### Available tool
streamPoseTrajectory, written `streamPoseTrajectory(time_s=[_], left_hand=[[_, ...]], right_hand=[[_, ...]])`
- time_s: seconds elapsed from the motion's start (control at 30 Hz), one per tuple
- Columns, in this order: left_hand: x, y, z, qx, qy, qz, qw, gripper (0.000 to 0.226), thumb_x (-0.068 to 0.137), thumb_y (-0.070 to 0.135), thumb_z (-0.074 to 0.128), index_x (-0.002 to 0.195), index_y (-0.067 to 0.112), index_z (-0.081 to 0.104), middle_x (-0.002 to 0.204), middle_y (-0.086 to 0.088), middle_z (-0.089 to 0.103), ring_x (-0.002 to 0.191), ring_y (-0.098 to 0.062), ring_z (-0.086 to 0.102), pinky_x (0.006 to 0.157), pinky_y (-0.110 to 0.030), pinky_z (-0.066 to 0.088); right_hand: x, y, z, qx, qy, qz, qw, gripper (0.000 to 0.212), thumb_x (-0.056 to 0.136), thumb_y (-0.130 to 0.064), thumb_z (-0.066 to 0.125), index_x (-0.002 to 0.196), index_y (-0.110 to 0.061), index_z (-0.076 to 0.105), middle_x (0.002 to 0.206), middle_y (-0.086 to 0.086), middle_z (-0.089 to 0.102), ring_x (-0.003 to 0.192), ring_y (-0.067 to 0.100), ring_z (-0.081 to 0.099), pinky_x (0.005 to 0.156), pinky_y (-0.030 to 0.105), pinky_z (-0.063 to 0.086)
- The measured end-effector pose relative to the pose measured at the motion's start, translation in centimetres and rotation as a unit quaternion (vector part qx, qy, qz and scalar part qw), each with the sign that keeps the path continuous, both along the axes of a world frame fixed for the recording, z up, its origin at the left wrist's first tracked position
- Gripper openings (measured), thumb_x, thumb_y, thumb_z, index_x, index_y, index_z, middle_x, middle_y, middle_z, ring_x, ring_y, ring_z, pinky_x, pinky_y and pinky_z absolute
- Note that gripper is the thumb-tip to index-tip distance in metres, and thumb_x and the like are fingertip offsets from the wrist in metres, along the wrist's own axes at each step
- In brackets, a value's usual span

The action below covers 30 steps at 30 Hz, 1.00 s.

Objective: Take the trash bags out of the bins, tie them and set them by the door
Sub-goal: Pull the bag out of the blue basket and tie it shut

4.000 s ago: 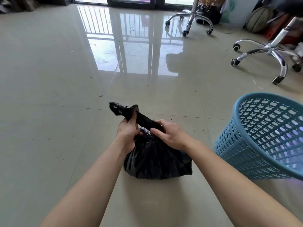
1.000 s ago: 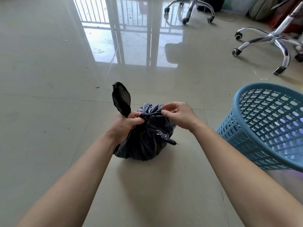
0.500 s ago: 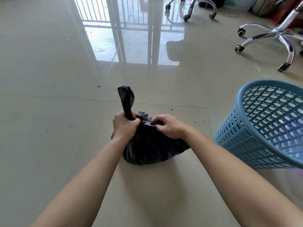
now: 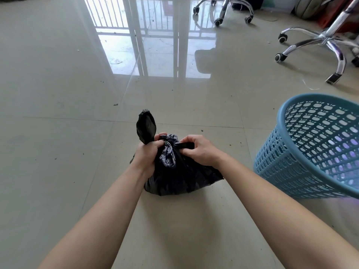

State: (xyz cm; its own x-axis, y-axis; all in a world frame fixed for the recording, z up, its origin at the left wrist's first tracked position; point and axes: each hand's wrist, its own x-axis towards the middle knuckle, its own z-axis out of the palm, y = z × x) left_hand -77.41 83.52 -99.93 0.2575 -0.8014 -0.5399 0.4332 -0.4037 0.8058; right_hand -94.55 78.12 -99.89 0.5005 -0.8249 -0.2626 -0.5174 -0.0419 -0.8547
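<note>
**Knotting the black bag on the floor**

You are working on the black trash bag [image 4: 174, 171], which is sitting on the tiled floor [image 4: 58, 152] right in front of you, near the blue mesh bin [image 4: 281, 167] on your right but not touching it.

Your left hand [image 4: 146, 154] is curling tightly round the base of one gathered ear [image 4: 145, 126], which is standing up above your fist. Your right hand [image 4: 200, 150] is pinching the other ear, a flat black strip [image 4: 185, 146], between thumb and fingers and drawing it sideways at the neck.

The film is looking thin, soft and slick, and it is crumpling wherever you are squeezing it. It is probably light, since it is slumping low and wide. Judging by that, you are best taking hold at the twisted neck or by the ears, not the belly, where the plastic could stretch or tear.

The bag is hiding whatever it is holding. The bin is leaning towards you, and no liner is showing at its rim; its bottom is lying outside the view.
</note>
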Motion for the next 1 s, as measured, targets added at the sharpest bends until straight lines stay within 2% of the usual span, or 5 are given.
streamPoseTrajectory(time_s=[0.17, 0.33, 0.73, 0.87, 1.0], left_hand=[[-0.1, 0.2, 0.8, -0.033, 0.088, -0.005, 0.996, 0.017, 0.09, 0.014, 0.066, 0.105, 0.006, 0.07, 0.092, -0.012, 0.073, 0.083, -0.025, 0.071, 0.075, -0.034, 0.061], [-0.3, -0.4, 0.8, -0.027, -0.092, 0.042, 0.995, 0.017, 0.08, 0.001, 0.074, 0.094, 0.012, 0.075, 0.09, -0.011, 0.075, 0.086, -0.026, 0.072, 0.09, -0.044, 0.059], [-0.3, 0.8, -0.8, -0.045, -0.115, 0.048, 0.991, 0.017, 0.079, -0.009, 0.071, 0.077, 0.008, 0.073, 0.077, -0.009, 0.073, 0.077, -0.023, 0.068, 0.082, -0.038, 0.056], [0.2, 1.1, -1.3, -0.079, -0.055, 0.017, 0.995, 0.021, 0.081, -0.011, 0.069, 0.072, 0.007, 0.063, 0.096, -0.018, 0.068, 0.09, -0.029, 0.066, 0.092, -0.044, 0.054], [0.5, 1.2, -1.3, -0.109, 0.0, -0.029, 0.994, 0.031, 0.085, -0.011, 0.064, 0.066, 0.012, 0.055, 0.092, -0.009, 0.07, 0.086, -0.024, 0.069, 0.076, -0.03, 0.059]], right_hand=[[-0.6, 0.1, 0.2, 0.028, -0.034, -0.016, 0.999, 0.019, 0.087, -0.011, 0.073, 0.105, -0.016, 0.072, 0.099, 0.002, 0.074, 0.089, 0.011, 0.068, 0.09, 0.025, 0.054], [-1.0, 0.1, 1.0, 0.052, -0.049, -0.001, 0.997, 0.018, 0.082, -0.008, 0.076, 0.097, -0.019, 0.077, 0.087, -0.003, 0.075, 0.076, 0.004, 0.068, 0.074, 0.017, 0.053], [-1.5, 0.2, 1.8, 0.152, 0.007, 0.055, 0.987, 0.019, 0.092, -0.036, 0.067, 0.08, -0.023, 0.074, 0.069, -0.012, 0.065, 0.066, 0.004, 0.057, 0.069, 0.019, 0.045], [-0.8, 0.2, 0.9, 0.091, 0.005, -0.001, 0.996, 0.02, 0.096, -0.03, 0.063, 0.107, -0.014, 0.061, 0.083, 0.0, 0.064, 0.069, 0.014, 0.059, 0.066, 0.024, 0.05], [-0.5, -0.1, 0.6, 0.041, -0.021, 0.035, 0.998, 0.041, 0.1, -0.021, 0.057, 0.14, -0.028, 0.05, 0.081, 0.001, 0.049, 0.072, 0.01, 0.049, 0.075, 0.027, 0.048]])
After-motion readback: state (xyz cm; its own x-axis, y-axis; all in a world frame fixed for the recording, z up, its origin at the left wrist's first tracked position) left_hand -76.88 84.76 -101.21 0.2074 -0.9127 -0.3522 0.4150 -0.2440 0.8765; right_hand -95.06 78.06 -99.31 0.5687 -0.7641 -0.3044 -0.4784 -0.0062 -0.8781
